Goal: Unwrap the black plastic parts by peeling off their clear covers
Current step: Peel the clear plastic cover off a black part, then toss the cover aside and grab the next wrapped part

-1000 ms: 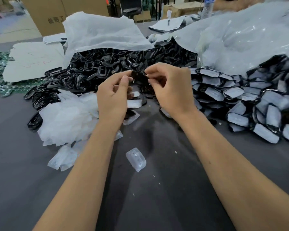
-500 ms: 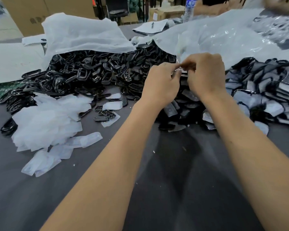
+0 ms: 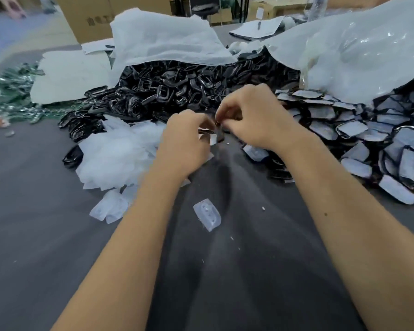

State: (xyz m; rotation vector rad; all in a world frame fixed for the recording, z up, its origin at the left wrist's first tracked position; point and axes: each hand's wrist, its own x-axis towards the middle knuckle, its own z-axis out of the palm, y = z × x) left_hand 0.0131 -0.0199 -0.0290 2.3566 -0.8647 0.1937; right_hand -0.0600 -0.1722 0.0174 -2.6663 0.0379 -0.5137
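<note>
My left hand (image 3: 185, 139) and my right hand (image 3: 253, 118) meet over the grey table, both with curled fingers pinching one small wrapped black part (image 3: 216, 130); its clear cover shows as pale flaps between the fingertips. Most of the part is hidden by the fingers. Behind the hands lies a heap of bare black parts (image 3: 177, 91). To the right lies a heap of wrapped black parts (image 3: 359, 137) with pale covers on them. A pile of peeled clear covers (image 3: 115, 156) lies left of my left hand, and one loose cover (image 3: 207, 215) lies between my forearms.
White sheeting (image 3: 163, 37) drapes over the back of the black heap, and a clear plastic bag (image 3: 359, 51) covers the right heap. Cardboard boxes (image 3: 89, 17) stand at the back left. Green scraps (image 3: 7, 91) lie at the far left of the grey table (image 3: 34, 235).
The view swung right and back. My hands reached to the wrapped heap on the right, then came back to the middle holding a wrapped part between them.
</note>
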